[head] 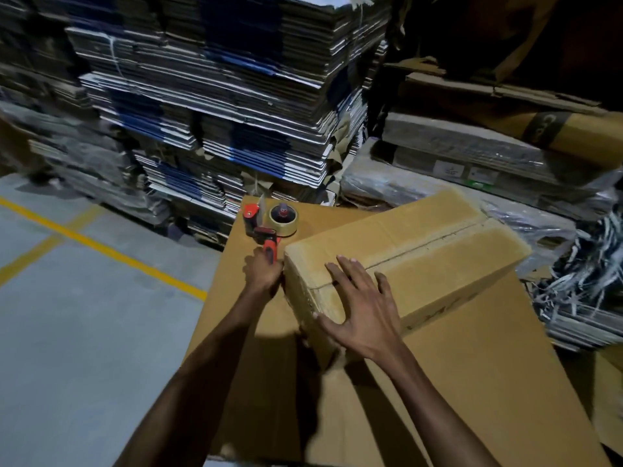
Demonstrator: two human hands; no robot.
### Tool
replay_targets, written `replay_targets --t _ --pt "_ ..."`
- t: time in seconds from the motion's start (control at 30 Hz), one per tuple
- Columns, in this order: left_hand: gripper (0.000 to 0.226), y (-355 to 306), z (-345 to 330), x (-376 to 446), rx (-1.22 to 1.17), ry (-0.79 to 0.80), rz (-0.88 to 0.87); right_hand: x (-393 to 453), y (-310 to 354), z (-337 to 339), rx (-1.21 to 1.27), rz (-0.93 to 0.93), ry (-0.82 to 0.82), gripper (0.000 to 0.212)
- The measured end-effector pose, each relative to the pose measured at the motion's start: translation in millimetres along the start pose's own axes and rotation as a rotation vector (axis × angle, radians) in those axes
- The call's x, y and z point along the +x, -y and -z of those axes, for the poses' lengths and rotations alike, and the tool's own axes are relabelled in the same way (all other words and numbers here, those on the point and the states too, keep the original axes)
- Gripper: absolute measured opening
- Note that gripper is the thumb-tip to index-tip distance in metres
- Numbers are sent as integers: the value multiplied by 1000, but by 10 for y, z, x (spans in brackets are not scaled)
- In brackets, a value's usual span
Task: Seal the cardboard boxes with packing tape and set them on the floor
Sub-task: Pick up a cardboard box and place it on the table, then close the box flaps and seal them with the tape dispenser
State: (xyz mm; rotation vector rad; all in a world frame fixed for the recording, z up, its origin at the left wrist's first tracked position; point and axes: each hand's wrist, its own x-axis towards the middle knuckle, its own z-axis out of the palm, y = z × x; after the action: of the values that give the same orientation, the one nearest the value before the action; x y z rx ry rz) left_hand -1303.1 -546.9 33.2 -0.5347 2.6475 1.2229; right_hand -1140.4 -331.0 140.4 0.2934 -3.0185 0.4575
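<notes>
A brown cardboard box [428, 244] lies on a large flat cardboard sheet [488, 365], its top flaps folded shut with a bare seam running along the middle. My right hand [360, 315] presses flat on the box's near corner, fingers spread. To the left of the box, my left hand [264, 273] grips the red handle of a tape dispenser [266, 222], which holds a roll of clear-brown tape and rests on the sheet at the box's left end.
Tall stacks of flattened cartons [219, 96] rise behind the work surface. Wrapped bundles [472, 163] and loose strapping [580, 271] lie to the right. Grey floor [84, 315] with yellow lines spreads to the left.
</notes>
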Motion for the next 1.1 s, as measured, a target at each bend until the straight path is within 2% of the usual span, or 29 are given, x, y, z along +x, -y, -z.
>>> replay_targets --t 0.13,0.23,0.37,0.53,0.63,0.73,0.83,0.93,1.1 --pt "55 -113 -16 244 179 105 9 65 165 -34 8 -79 -8 97" --pt "47 -137 -100 481 229 125 -9 136 259 -44 1 -127 -6 96" --pt "53 -93 -164 810 64 102 105 203 373 -71 -2 -171 -13 96" --pt "33 -246 346 563 -187 -49 121 284 501 -91 -12 -211 -33 96" --pt "23 -325 579 381 -497 44 133 381 592 -133 -18 -239 -46 97" --pt "6 -489 760 147 -796 163 61 503 702 -189 -1 -271 -57 98" --pt "6 -733 969 -143 -1016 264 6 588 747 -210 20 -285 -51 96" --pt "17 -1023 1165 -432 -1077 455 -36 573 697 -215 80 -255 -78 87" --pt "17 -1345 1062 -894 -1065 461 24 376 367 -15 369 -91 -186 61"
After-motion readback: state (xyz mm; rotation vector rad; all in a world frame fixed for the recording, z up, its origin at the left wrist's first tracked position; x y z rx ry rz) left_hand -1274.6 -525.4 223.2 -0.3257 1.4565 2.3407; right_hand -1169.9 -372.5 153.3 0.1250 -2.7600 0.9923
